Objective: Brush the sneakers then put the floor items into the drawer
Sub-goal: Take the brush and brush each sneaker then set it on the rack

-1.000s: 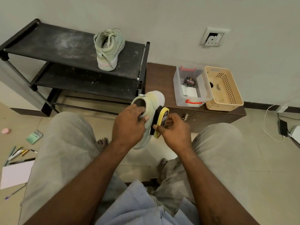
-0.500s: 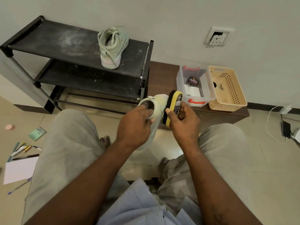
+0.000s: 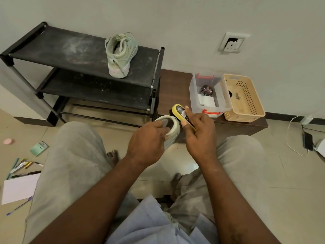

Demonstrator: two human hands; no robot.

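Sneakers, two: rack sneaker (image 3: 121, 55), handheld sneaker (image 3: 175, 128); one brush (image 3: 178, 110) in right hand (image 3: 200, 138).

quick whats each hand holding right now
Left hand: closed, fingers curled round the rim of the sneaker.
Right hand: closed, holding the yellow brush.

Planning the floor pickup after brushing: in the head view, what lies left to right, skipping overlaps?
From the left: pink round disc → green flat packet → pale green sneaker on the black rack → yellow-backed shoe brush → clear plastic box → beige perforated plastic basket → white cable.
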